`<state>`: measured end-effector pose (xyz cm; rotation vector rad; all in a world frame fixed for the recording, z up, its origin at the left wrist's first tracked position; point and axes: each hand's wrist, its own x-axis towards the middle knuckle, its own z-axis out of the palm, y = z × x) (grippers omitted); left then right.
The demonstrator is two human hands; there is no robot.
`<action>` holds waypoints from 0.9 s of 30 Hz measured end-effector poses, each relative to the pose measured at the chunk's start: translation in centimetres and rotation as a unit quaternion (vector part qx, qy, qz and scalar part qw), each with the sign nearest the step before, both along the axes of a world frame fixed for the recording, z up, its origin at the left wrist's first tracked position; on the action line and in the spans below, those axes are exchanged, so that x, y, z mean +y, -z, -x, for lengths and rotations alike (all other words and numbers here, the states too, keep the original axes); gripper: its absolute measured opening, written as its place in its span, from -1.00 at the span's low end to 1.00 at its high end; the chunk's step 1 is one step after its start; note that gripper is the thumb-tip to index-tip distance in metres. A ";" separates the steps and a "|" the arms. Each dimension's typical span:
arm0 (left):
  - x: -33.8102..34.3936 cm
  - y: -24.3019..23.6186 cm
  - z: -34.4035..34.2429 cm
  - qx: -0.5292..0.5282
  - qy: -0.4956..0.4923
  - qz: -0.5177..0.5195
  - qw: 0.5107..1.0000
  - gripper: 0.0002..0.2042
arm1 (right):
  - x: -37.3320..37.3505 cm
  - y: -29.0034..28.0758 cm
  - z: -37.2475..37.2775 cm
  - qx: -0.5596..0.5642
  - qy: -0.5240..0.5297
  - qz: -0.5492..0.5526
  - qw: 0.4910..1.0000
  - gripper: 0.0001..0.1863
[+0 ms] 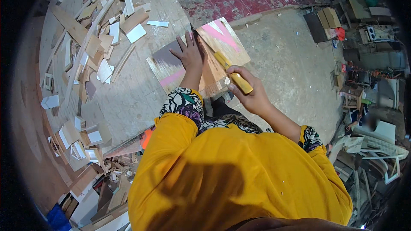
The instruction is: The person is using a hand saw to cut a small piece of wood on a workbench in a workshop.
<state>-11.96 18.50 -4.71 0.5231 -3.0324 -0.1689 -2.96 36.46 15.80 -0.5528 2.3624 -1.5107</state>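
1 R. hand (251,93): clamped on yellow-handled tool (222,60). 1 L. hand (191,56): fingers spread, pressing pink-striped board (236,52), at worktable (132,111) edge. Progress: prob. mid-cut, we judge; extent unclear. Beyond, L.: misc. offcuts (136,33).

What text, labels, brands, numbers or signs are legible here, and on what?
None legible anywhere in view.
Board under the left hand: pink bands, no readable characters.
Yellow handle in the right hand: no lettering discernible.
Brown box at upper right and the clutter at far right: too small and blurred to tell.
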 end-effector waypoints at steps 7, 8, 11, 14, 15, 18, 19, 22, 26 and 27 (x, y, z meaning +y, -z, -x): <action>0.6 -1.9 -0.2 0.037 0.004 -0.046 0.998 -0.46 | 3.1 -5.9 -1.3 0.062 0.101 0.101 0.988 -0.66; 0.5 -2.0 -0.1 0.036 0.014 -0.041 0.998 -0.46 | 3.8 -6.9 -1.4 0.075 0.120 0.082 0.987 -0.66; -0.4 -2.2 -0.6 0.043 0.042 -0.050 0.997 -0.36 | 6.2 -7.8 -2.3 0.000 0.180 0.122 0.976 -0.66; 0.1 -2.8 -3.3 0.043 0.104 -0.053 0.992 -0.12 | 8.8 -5.9 -3.9 -0.022 0.203 0.179 0.962 -0.65; 0.2 -3.2 -4.4 0.044 0.108 -0.051 0.992 -0.12 | 9.3 -5.0 -4.7 -0.031 0.222 0.169 0.960 -0.65; 0.4 -4.1 -8.1 -0.096 0.210 -0.036 0.972 0.12 | 10.5 -2.6 -6.7 -0.048 0.249 0.172 0.952 -0.65; 0.4 -4.1 -9.4 -0.117 0.231 -0.019 0.966 0.17 | 10.8 -2.1 -7.2 -0.065 0.247 0.179 0.950 -0.65; 0.8 -4.2 -10.4 -0.147 0.242 -0.013 0.959 0.18 | 10.9 -1.3 -8.3 -0.081 0.252 0.182 0.947 -0.66; 3.4 -5.4 -9.5 -0.132 0.180 -0.061 0.973 0.13 | 10.7 -0.9 -9.1 -0.071 0.267 0.189 0.942 -0.67; 4.1 -5.6 -9.1 -0.109 0.163 -0.083 0.977 0.12 | 10.8 -0.8 -9.2 -0.070 0.271 0.192 0.941 -0.67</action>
